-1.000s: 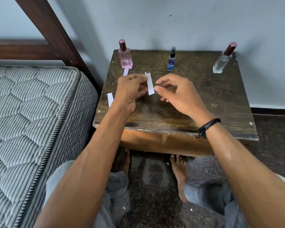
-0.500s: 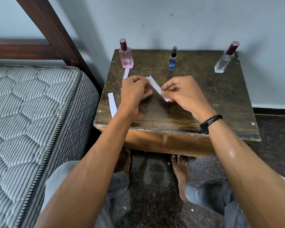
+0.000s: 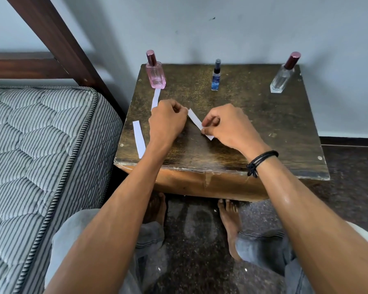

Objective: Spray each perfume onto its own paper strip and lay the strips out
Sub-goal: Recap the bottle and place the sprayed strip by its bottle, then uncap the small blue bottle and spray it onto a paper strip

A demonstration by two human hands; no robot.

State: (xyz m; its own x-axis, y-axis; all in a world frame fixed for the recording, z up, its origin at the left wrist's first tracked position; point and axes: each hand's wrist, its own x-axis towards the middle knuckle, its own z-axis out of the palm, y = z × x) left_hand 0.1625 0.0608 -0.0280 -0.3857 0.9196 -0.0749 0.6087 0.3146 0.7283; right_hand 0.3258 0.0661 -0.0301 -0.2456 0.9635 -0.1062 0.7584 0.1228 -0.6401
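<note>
Three perfumes stand along the back of the wooden table [image 3: 263, 124]: a pink bottle [image 3: 155, 75] at the left, a small blue spray [image 3: 216, 78] in the middle, a clear bottle [image 3: 283, 78] at the right. Over the table's middle a white paper strip [image 3: 194, 120] slants between both hands. My left hand [image 3: 167, 122] pinches its upper end and my right hand [image 3: 225, 126] pinches its lower end. A second strip [image 3: 156, 98] lies in front of the pink bottle, partly behind my left hand. A third strip [image 3: 139, 139] lies near the table's left edge.
A striped mattress [image 3: 40, 155] and dark wooden bed frame [image 3: 57, 39] sit close on the left. A grey wall [image 3: 242, 28] runs right behind the bottles. My knees and bare feet [image 3: 229, 219] are on the dark floor below the table's front edge.
The strip went from upright in my left hand to slanted, and my right hand closed in and took its lower end. Both hands have sunk a little toward the table.
</note>
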